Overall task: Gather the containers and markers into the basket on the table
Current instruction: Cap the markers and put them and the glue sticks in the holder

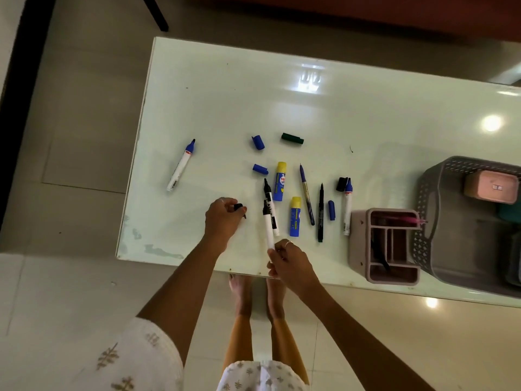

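My right hand (291, 263) grips the lower end of an uncapped white marker with a black tip (267, 225), held just above the table. My left hand (222, 218) pinches a small black cap (239, 207) close to the table top. Another black-tipped marker (271, 206) lies beside the held one. Two blue and yellow glue sticks (280, 180) (295, 217), a blue pen (306, 194), a black pen (320, 213) and a blue-tipped marker (347, 207) lie to the right. A further blue-tipped marker (181, 165) lies far left. The grey basket (431, 210) stands at the right edge.
A pink divided organiser (363, 249) stands against the basket's left side, holding dark pens. A pink box (490, 186) sits inside the basket. Loose blue caps (258, 142) (260, 169) (331, 210), a green cap (292, 138) and a black cap (341, 184) are scattered on the white table (225, 94).
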{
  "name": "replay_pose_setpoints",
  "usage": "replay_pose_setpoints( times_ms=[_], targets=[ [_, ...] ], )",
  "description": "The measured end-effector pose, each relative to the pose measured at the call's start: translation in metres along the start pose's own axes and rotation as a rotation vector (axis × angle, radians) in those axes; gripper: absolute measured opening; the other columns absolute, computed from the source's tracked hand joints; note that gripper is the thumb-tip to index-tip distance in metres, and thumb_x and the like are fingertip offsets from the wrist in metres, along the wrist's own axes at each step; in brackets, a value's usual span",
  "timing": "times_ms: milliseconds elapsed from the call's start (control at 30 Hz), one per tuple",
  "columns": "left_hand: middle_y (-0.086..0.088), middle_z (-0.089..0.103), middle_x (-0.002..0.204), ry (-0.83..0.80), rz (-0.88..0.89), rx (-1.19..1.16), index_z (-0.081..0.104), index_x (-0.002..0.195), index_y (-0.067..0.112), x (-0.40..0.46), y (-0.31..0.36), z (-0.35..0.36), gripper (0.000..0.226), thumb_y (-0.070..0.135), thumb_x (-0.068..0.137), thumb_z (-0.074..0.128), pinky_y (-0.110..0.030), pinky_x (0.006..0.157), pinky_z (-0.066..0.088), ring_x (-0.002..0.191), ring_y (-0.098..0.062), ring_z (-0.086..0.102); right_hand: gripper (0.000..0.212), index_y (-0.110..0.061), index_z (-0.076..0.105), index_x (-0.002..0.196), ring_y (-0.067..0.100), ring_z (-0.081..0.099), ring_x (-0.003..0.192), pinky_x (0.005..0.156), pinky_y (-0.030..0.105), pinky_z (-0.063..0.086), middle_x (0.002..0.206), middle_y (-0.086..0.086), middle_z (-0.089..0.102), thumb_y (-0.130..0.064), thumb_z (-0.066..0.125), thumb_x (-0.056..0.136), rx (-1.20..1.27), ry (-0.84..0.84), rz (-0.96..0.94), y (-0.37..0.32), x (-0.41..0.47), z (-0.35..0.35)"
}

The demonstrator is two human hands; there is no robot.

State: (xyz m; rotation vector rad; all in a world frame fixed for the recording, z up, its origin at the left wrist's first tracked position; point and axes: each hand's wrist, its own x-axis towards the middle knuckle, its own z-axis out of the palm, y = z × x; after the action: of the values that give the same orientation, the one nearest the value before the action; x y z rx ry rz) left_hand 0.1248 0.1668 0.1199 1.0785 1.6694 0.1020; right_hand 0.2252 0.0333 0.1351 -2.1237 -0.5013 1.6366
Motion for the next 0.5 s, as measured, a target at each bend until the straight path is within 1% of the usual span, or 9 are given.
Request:
replay_pose_setpoints(
  times_ms=[67, 100, 167, 233, 300, 367, 500],
  targets=[
    [-0.008, 0.065, 0.090, -0.102, -0.132, -0.368, 0.061, 0.113, -0.004, -0.007, 0.006, -0.007, 0.027, 0.008, 0.088, 0.062, -0.024, 0.084, 0.052, 0.084, -0.017, 0.062, 0.006, -0.013, 0.052, 0.096, 0.009, 0.060, 0.059, 0.055, 0.014, 0.051, 0.077, 0.005, 0.063, -0.019, 0.051, 0.095, 0.039, 0.042, -0.040, 0.000, -0.010, -0.008],
    [-0.007, 0.065, 0.088, -0.156, -0.176, -0.513, 0.061, 0.112, -0.004, -0.012, 0.009, -0.011, 0.024, 0.005, 0.089, 0.060, -0.023, 0.084, 0.052, 0.084, -0.014, 0.062, 0.006, -0.014, 0.053, 0.096, 0.006, 0.060, 0.057, 0.053, 0.012, 0.050, 0.074, 0.003, 0.064, -0.020, 0.052, 0.094, 0.058, 0.072, -0.064, -0.001, -0.015, -0.012],
    [-0.007, 0.064, 0.090, -0.238, -0.221, -0.683, 0.062, 0.108, -0.002, -0.019, 0.013, -0.018, 0.019, 0.004, 0.090, 0.058, -0.022, 0.082, 0.053, 0.086, -0.012, 0.061, 0.005, -0.016, 0.054, 0.095, 0.001, 0.061, 0.053, 0.054, 0.011, 0.049, 0.071, -0.001, 0.064, -0.020, 0.054, 0.094, 0.072, 0.120, -0.106, -0.002, -0.027, -0.020],
    [-0.007, 0.064, 0.091, -0.291, -0.234, -0.788, 0.064, 0.101, 0.002, -0.023, 0.017, -0.023, 0.013, 0.005, 0.090, 0.057, -0.019, 0.078, 0.055, 0.087, -0.012, 0.061, 0.004, -0.018, 0.054, 0.094, -0.002, 0.061, 0.055, 0.058, 0.013, 0.050, 0.070, -0.006, 0.064, -0.022, 0.055, 0.093, 0.020, 0.138, -0.155, -0.003, -0.037, -0.025],
    [-0.008, 0.065, 0.091, -0.323, -0.241, -0.856, 0.064, 0.098, 0.003, -0.026, 0.021, -0.024, 0.011, 0.005, 0.090, 0.056, -0.017, 0.073, 0.057, 0.087, -0.013, 0.062, 0.005, -0.021, 0.054, 0.096, 0.002, 0.062, 0.062, 0.063, 0.014, 0.050, 0.073, -0.007, 0.064, -0.025, 0.055, 0.093, -0.071, 0.122, -0.199, -0.004, -0.046, -0.027],
    [-0.008, 0.065, 0.091, -0.340, -0.235, -0.885, 0.064, 0.098, 0.004, -0.027, 0.025, -0.024, 0.012, 0.005, 0.091, 0.054, -0.017, 0.069, 0.058, 0.087, -0.013, 0.062, 0.008, -0.022, 0.054, 0.099, 0.006, 0.061, 0.067, 0.062, 0.013, 0.049, 0.078, -0.003, 0.064, -0.027, 0.054, 0.093, -0.133, 0.101, -0.223, -0.006, -0.050, -0.025],
    [-0.005, 0.069, 0.084, -0.365, -0.207, -0.858, 0.065, 0.098, 0.006, -0.031, 0.031, -0.019, 0.013, 0.007, 0.092, 0.054, -0.019, 0.073, 0.057, 0.085, -0.013, 0.063, 0.013, -0.021, 0.055, 0.102, 0.005, 0.057, 0.066, 0.057, 0.012, 0.044, 0.080, -0.002, 0.063, -0.030, 0.054, 0.093, -0.160, 0.096, -0.228, -0.006, -0.050, -0.019]
  ],
)
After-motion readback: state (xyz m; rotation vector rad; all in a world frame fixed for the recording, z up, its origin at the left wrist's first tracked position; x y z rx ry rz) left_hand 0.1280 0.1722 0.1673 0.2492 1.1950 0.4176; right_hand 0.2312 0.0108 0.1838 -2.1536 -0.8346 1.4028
